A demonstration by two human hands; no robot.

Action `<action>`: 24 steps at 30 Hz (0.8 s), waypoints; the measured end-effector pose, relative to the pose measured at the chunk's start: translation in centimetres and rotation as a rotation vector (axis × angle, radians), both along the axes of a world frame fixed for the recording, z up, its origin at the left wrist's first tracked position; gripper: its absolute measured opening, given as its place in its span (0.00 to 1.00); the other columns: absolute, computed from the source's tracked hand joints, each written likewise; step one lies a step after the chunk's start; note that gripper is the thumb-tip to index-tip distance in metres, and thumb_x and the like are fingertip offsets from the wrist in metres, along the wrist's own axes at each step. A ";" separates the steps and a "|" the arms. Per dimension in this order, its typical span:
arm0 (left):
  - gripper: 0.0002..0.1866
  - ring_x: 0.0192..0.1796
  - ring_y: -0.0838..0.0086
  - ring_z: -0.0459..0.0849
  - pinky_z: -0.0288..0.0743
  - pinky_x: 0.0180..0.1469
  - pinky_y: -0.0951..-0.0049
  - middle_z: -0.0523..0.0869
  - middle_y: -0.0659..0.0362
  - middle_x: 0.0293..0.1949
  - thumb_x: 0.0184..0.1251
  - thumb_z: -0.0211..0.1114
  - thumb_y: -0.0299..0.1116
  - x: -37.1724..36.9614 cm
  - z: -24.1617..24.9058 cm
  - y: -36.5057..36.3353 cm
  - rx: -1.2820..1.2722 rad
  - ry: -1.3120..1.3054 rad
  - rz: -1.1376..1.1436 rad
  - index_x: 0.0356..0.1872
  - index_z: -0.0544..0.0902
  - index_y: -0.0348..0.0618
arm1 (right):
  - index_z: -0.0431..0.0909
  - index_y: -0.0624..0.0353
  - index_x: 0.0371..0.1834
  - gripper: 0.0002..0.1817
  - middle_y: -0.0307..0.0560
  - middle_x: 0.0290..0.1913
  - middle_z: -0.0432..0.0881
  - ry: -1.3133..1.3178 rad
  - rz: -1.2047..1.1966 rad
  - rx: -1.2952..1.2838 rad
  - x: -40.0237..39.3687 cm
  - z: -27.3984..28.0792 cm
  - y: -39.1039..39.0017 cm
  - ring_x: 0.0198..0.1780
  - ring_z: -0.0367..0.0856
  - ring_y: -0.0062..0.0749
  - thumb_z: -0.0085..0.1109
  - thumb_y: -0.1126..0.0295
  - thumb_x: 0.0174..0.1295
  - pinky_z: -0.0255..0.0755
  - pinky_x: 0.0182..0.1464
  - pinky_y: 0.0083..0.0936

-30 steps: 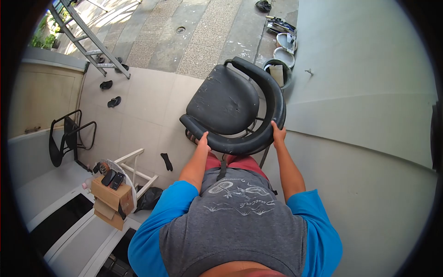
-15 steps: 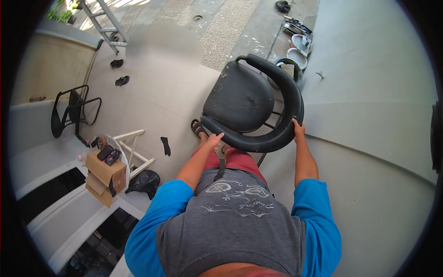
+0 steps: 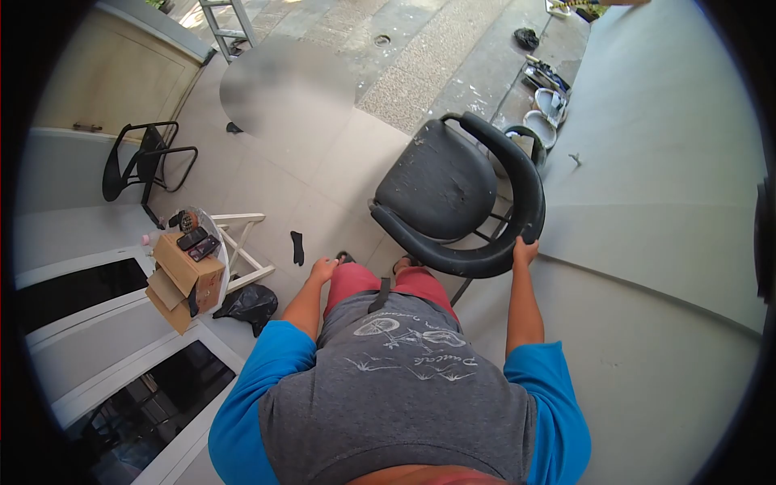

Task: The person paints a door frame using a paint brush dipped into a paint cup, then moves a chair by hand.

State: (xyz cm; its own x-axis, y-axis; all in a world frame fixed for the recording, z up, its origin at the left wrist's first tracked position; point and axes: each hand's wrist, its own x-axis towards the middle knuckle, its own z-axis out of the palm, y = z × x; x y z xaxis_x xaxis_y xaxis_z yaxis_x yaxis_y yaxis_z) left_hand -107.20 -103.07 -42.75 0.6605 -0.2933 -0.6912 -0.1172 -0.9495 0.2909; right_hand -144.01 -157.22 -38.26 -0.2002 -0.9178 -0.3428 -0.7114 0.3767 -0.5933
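Note:
A black padded chair with a worn, scuffed seat and a curved backrest stands just ahead of me, to the right of the middle. My right hand grips the near right part of its backrest, fingers wrapped round the padding. Apart from the chair, my left hand hangs beside my left thigh with nothing in it, its fingers loosely apart. A black sock-like cloth lies on the tiles beyond that hand. Only part of the chair's legs shows.
To the left, a white stool bears a cardboard box with phones on top. Beside it lies a black plastic bag. Farther off are another black chair and a ladder. Paint buckets line the right wall.
My left hand has let go of the backrest and moved left to my thigh. My right hand keeps its hold. The view has shifted, so the chair appears slightly lower and farther right.

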 end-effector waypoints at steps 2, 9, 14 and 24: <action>0.35 0.60 0.54 0.87 0.79 0.62 0.61 0.88 0.41 0.56 0.69 0.68 0.52 0.4 2.4 -2.4 -0.089 0.062 0.047 0.67 0.78 0.33 | 0.64 0.73 0.73 0.46 0.74 0.72 0.67 0.045 0.134 -0.213 0.9 -1.1 2.1 0.76 0.62 0.66 0.70 0.58 0.54 0.57 0.79 0.48; 0.30 0.54 0.65 0.88 0.81 0.57 0.65 0.89 0.48 0.54 0.72 0.69 0.46 2.1 7.5 -9.4 -0.622 0.149 0.119 0.67 0.77 0.37 | 0.59 0.71 0.76 0.45 0.71 0.73 0.65 -0.102 0.422 -0.196 9.7 0.6 12.9 0.76 0.63 0.62 0.67 0.65 0.57 0.58 0.78 0.46; 0.27 0.55 0.66 0.88 0.82 0.57 0.64 0.87 0.50 0.57 0.75 0.67 0.42 4.1 14.6 -8.9 -0.919 0.097 0.130 0.67 0.76 0.36 | 0.59 0.69 0.77 0.44 0.66 0.71 0.67 -0.274 0.718 -0.097 19.4 4.8 19.8 0.74 0.66 0.57 0.68 0.65 0.58 0.60 0.77 0.41; 0.20 0.55 0.70 0.87 0.81 0.57 0.66 0.89 0.54 0.56 0.76 0.65 0.38 8.1 20.4 6.2 -1.014 -0.184 0.342 0.64 0.78 0.41 | 0.61 0.62 0.77 0.40 0.61 0.71 0.70 -0.551 1.142 -0.052 37.8 9.6 30.2 0.66 0.76 0.47 0.69 0.71 0.62 0.73 0.67 0.40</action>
State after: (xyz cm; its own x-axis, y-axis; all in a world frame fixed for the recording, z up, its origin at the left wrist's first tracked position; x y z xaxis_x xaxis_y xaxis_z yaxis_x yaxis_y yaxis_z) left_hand -99.07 -96.86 -22.36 0.8847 -0.4524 -0.1126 -0.0140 -0.2673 0.9635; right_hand -106.18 -127.03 -28.64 0.8684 -0.4882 -0.0871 -0.2702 -0.3184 -0.9086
